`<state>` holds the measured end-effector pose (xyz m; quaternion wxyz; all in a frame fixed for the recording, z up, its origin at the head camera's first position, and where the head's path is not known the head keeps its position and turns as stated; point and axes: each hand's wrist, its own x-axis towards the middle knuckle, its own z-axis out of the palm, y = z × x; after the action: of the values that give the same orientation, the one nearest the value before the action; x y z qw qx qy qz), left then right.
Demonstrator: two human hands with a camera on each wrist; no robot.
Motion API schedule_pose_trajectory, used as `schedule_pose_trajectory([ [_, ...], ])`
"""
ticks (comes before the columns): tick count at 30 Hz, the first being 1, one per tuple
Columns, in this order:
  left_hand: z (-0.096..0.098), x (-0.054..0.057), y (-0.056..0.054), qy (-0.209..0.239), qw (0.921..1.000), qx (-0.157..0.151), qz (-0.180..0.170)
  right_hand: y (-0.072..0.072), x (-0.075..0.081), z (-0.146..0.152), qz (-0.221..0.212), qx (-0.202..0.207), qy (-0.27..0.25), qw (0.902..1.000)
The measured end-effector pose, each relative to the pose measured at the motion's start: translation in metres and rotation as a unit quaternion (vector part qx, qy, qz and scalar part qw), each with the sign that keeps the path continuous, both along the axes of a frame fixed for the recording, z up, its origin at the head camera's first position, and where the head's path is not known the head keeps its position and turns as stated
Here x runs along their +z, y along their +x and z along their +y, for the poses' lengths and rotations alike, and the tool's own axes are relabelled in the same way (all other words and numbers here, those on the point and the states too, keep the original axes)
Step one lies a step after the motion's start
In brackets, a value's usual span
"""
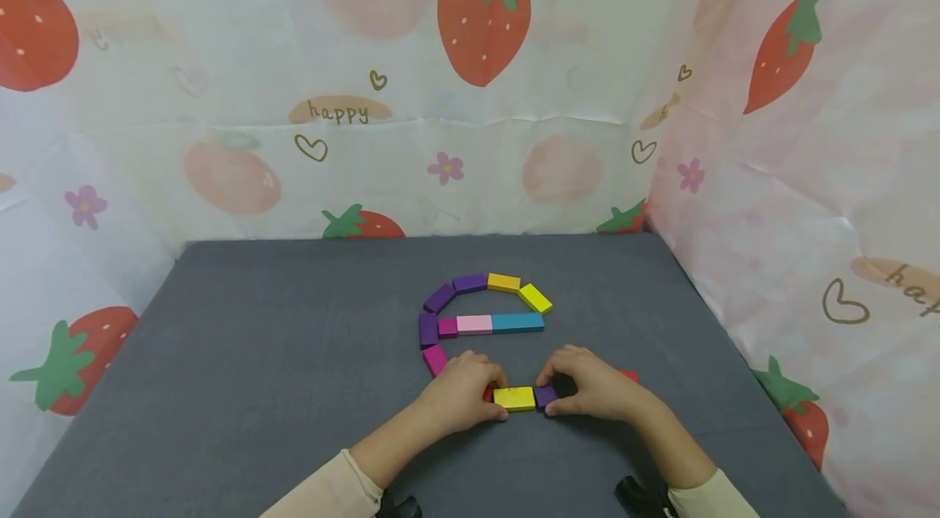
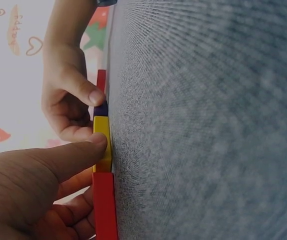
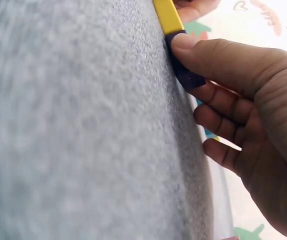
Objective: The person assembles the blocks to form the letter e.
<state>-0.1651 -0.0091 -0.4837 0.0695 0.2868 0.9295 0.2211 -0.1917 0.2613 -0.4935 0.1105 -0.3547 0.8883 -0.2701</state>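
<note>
My left hand [image 1: 458, 394] pinches a yellow block [image 1: 514, 399] near its left end, the thumb on the near side. A red block [image 2: 105, 206] adjoins it on the left, mostly hidden by that hand in the head view. Between the thumb and fingers of my right hand [image 1: 598, 387] is a small dark purple block [image 1: 545, 396], its end against the yellow one. Above the hands, purple blocks [image 1: 441, 298], an orange block [image 1: 503, 282] and another yellow block [image 1: 535, 298] form an arc. Inside it, magenta, pink [image 1: 474, 325] and blue [image 1: 517, 323] blocks make a straight row.
A magenta block [image 1: 435, 359] continues the curve down toward my left hand. Another red block [image 1: 629, 376] shows partly behind my right hand. The grey tabletop [image 1: 294, 355] meets strawberry-print cloth [image 1: 485, 175] at the back and sides. Black objects [image 1: 637, 493] sit by both wrists.
</note>
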Motion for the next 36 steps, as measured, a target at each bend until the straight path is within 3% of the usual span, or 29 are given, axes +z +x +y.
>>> schedule_pose_trajectory([
  [15, -0.0003, -0.002, -0.0001, -0.004, 1.0, -0.001, 0.001, 0.0001, -0.0018, -0.0047, -0.003, -0.018, 0.01, 0.9998],
  [36, 0.0009, -0.0031, -0.0007, -0.007, 1.0, 0.001, 0.004, -0.0038, 0.007, 0.0024, -0.006, 0.005, 0.013, 0.9999],
])
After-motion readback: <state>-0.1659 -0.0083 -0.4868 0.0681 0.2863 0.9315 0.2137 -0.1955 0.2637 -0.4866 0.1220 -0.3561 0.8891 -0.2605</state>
